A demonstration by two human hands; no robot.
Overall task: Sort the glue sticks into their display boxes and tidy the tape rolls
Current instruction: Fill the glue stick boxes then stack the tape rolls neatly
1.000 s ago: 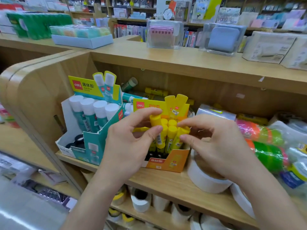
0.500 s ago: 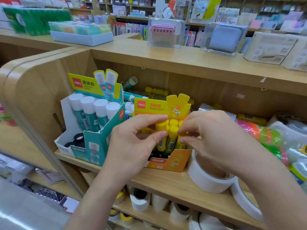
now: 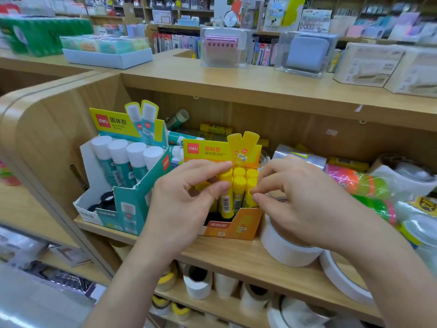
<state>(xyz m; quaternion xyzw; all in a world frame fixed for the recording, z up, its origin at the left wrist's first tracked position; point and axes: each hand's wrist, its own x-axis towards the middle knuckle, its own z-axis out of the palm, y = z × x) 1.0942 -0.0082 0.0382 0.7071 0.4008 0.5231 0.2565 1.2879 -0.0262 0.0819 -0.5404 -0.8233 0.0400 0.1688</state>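
The left hand (image 3: 184, 209) pinched a smooth yellow glue stick (image 3: 225, 202) between thumb and forefinger. The right hand (image 3: 300, 204) nipped a neighbouring stick (image 3: 248, 200), likely to seat both upright in the yellow cardboard box (image 3: 234, 226). White-capped sticks (image 3: 123, 159) filled the teal box (image 3: 132, 209) left of it, and broad white tape rolls (image 3: 283, 249) lay just right of it.

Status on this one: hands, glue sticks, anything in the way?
Left hand pinches yellow glue stick in orange box. Right hand pinches neighbouring stick. White tape roll beside box, not blocking.

Glue-stick box (image 3: 230, 227) between larger box (image 3: 132, 209) left and tape roll (image 3: 286, 250) right
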